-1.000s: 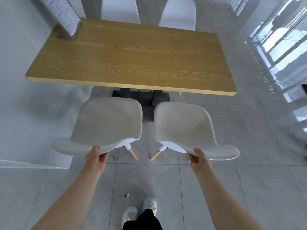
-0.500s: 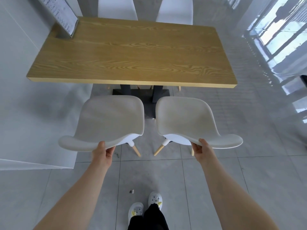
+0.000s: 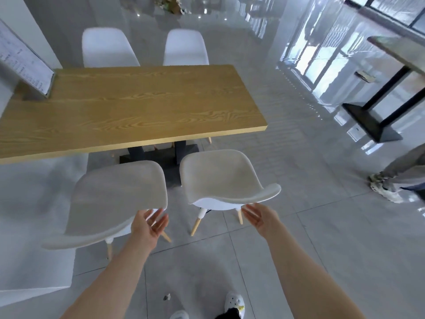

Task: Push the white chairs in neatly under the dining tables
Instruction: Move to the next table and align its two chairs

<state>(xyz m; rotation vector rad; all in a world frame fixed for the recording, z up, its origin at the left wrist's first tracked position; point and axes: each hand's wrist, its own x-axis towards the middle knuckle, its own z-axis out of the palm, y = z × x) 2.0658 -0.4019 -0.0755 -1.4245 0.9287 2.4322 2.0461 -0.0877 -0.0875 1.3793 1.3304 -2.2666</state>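
Note:
Two white shell chairs with wooden legs stand side by side at the near edge of a wooden dining table. The left chair and the right chair have their seats just short of the tabletop, backs toward me. My left hand hovers open just behind the left chair's back, fingers spread, off the chair. My right hand is open too, a little below and behind the right chair's back rim, touching nothing.
Two more white chairs sit at the table's far side. A menu stand leans at the table's left end by the wall. Another table with a black base stands at right, near another person's leg and shoe.
Both hands have let go of the chair backs and opened. The chairs stand slightly nearer the table, and my view has swung up and to the right.

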